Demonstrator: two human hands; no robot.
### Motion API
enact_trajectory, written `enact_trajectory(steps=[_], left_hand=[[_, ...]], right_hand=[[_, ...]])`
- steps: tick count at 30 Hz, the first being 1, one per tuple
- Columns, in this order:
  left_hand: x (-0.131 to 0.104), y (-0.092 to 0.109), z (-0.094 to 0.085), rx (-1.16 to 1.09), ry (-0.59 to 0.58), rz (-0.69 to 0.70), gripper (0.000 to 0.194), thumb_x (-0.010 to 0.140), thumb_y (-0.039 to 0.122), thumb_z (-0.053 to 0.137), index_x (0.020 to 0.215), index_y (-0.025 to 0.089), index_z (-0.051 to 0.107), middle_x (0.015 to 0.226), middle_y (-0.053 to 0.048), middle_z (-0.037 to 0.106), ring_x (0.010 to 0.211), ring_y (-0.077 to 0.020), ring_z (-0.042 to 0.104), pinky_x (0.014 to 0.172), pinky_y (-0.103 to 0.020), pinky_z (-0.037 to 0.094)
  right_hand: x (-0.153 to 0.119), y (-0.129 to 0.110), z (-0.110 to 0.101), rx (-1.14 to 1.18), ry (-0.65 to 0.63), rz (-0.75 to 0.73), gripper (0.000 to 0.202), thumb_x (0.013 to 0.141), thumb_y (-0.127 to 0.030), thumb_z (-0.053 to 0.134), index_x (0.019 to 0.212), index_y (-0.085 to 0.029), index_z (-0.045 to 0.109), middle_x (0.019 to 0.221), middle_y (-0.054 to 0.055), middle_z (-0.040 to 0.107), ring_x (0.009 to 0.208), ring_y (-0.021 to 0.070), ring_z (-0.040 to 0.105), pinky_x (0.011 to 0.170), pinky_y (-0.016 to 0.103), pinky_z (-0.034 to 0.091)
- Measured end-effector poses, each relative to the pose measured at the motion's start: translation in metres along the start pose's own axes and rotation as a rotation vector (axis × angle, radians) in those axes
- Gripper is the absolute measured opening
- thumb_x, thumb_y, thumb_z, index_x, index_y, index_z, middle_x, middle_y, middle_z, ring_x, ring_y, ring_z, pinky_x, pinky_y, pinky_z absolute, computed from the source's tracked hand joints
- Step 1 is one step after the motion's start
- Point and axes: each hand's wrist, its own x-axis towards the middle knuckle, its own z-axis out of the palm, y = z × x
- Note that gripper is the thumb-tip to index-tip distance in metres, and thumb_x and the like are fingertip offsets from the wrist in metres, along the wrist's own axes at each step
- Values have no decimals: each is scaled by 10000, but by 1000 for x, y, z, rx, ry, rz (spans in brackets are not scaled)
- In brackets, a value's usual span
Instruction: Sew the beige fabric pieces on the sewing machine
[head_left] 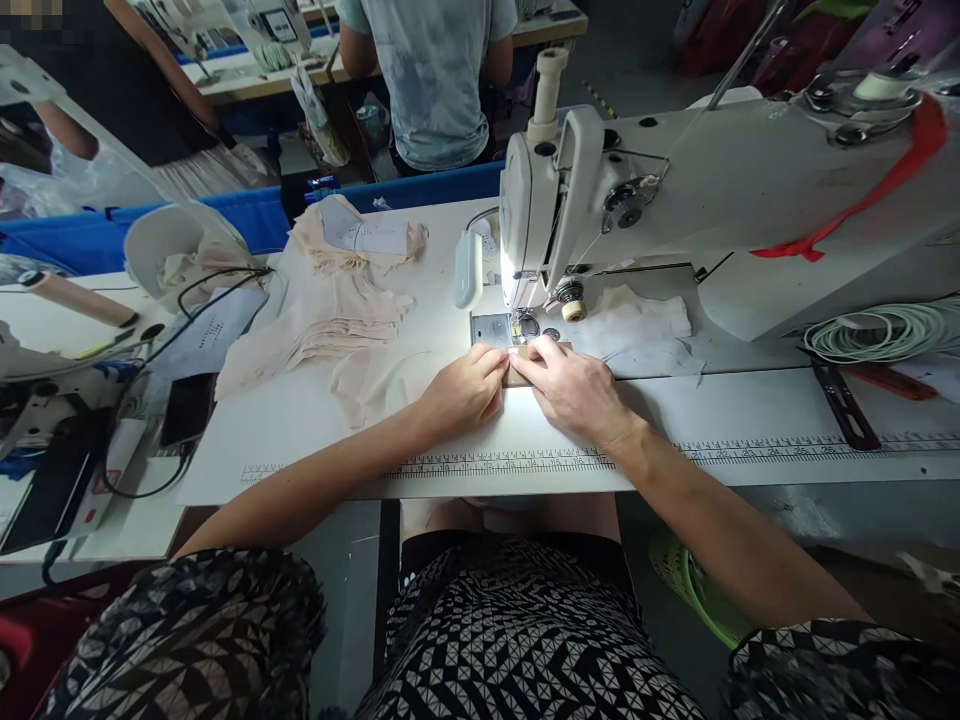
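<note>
Just in front of the needle area of a white sewing machine, my two hands meet at the fingertips. My left hand has its fingers pressed together at a small pale piece, too small to make out well. My right hand is closed beside it, thumb and finger at the same spot. A brown patch shows between and under the fingers. Layered pale pink fabric pieces lie to the left. White fabric lies under the machine arm.
A ruler strip runs along the table's front edge. Dark thread snips and coiled pale green cord lie right. A phone and cables are left. Two people are beyond the blue divider.
</note>
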Motion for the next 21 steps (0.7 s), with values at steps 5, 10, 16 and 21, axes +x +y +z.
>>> enact_trajectory(steps=[5,10,16,21], left_hand=[[10,-2,-2,31,-72,-46,373,1035,146,390,1221,27,691,1241,-233,705,1120,-318,659,985,-453,606],[22,-7,3,2,-118,-109,331,1067,191,390,1170,65,678,1232,-220,683,1123,-319,636,975,-428,579],[29,-10,8,-8,-133,-140,279,1060,192,394,1090,135,666,1192,-179,675,1106,-307,619,970,-420,560],[30,-9,6,-39,-162,-145,319,1067,200,359,1047,153,674,1154,-171,678,1097,-319,621,983,-441,551]], right_hand=[[1,10,-1,57,87,163,493,963,-108,370,1227,-189,778,1113,111,723,718,176,556,579,317,361],[0,19,4,45,113,233,512,921,-111,410,1275,-206,768,1175,107,735,823,201,611,599,329,357],[1,16,0,61,48,257,482,928,-107,411,1235,-198,771,1181,104,717,837,204,617,621,340,359],[-2,17,4,95,85,235,459,940,-112,421,1224,-195,772,1137,105,727,807,192,608,607,340,362]])
